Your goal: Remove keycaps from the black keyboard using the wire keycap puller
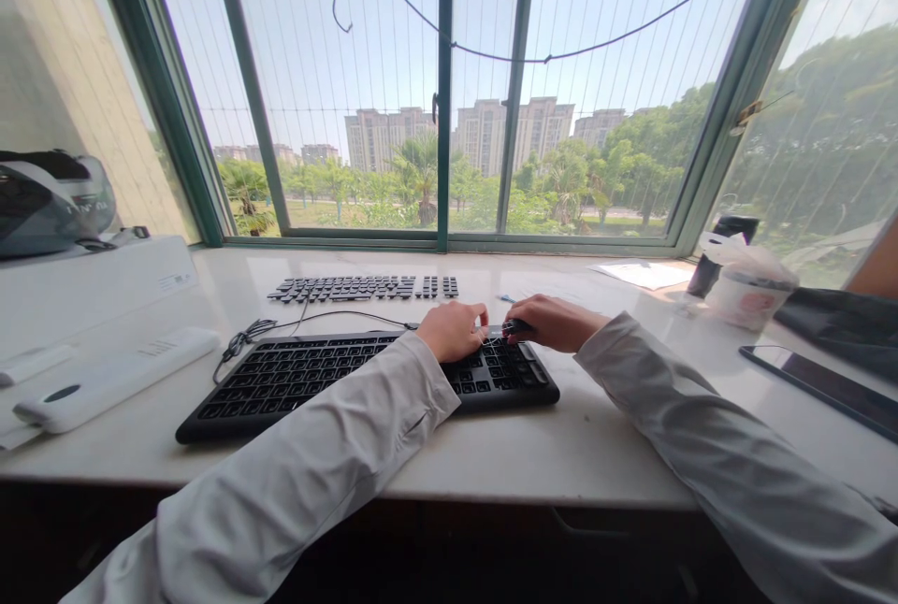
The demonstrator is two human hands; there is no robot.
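Black keyboard (301,375) with its square sockets (273,381) on view

The keyboard is lying flat on the pale table (610,454), and its frame is showing a dull black finish, rounded corners and a thick near edge. Across its upper face, dark sockets are forming a close grid, their rims catching thin lines of light. At its right end, a few larger shapes are standing in a column and looking greyer. The left sleeve (365,426) is hiding part of its middle.

Behind the keyboard, black keycaps (351,288) are lying in neat rows, a long group on the left and a short one on the right. Between these and the keyboard, a thin cable (247,335) is running leftward and gathering in a bundle by the keyboard's far left corner.

The left hand (453,331) is bending over the keyboard's right part, its fingers curling in narrowly; whether they are holding anything cannot be told. The right hand (557,322) is gripping a small black object (517,326) at the keyboard's far right corner; its exact kind is staying unclear. A phone (820,384) is lying well to the keyboard's right, and a white device (126,378) is lying to its left.
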